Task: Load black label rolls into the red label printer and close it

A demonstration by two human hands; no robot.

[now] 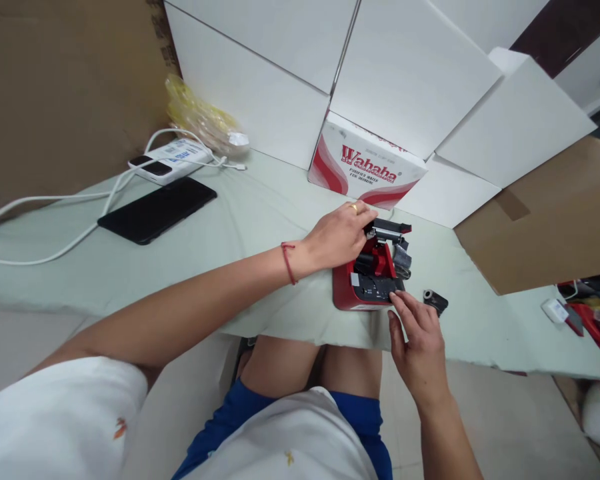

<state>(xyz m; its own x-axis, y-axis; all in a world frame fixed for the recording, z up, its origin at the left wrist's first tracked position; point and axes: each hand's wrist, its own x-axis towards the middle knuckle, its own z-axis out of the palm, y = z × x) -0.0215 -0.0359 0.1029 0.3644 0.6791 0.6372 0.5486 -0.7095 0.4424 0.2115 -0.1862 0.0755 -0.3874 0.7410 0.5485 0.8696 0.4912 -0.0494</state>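
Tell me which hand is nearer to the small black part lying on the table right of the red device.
Right. The right hand is just beside the small black part; the left hand rests across the red device.

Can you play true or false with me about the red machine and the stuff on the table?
1. The left hand rests on the red machine. True.
2. The right hand holds the black phone. False: its fingertips touch the machine's front edge; the phone lies apart, far to the left.
3. A small black part lies on the table right of the machine. True.
4. The Wahaha box is blue. False: it is white and red.
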